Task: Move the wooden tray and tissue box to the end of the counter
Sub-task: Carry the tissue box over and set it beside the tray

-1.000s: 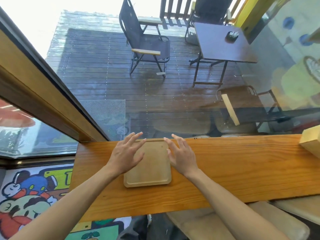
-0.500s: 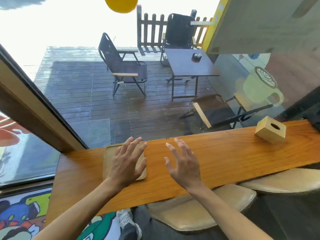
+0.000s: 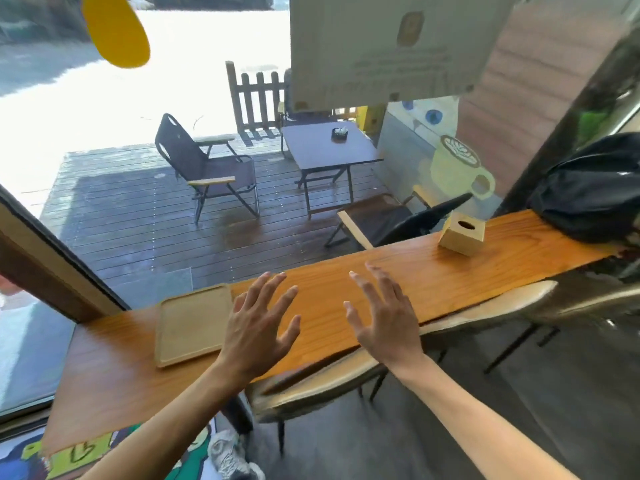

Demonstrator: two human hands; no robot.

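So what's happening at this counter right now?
A person is tidying a long wooden counter by a window. A wooden tray lies flat near the left end. Both hands are open and empty: the left hand is just right of the tray, the right hand beside it. A wooden tissue box sits farther right, untouched, near a black bag.
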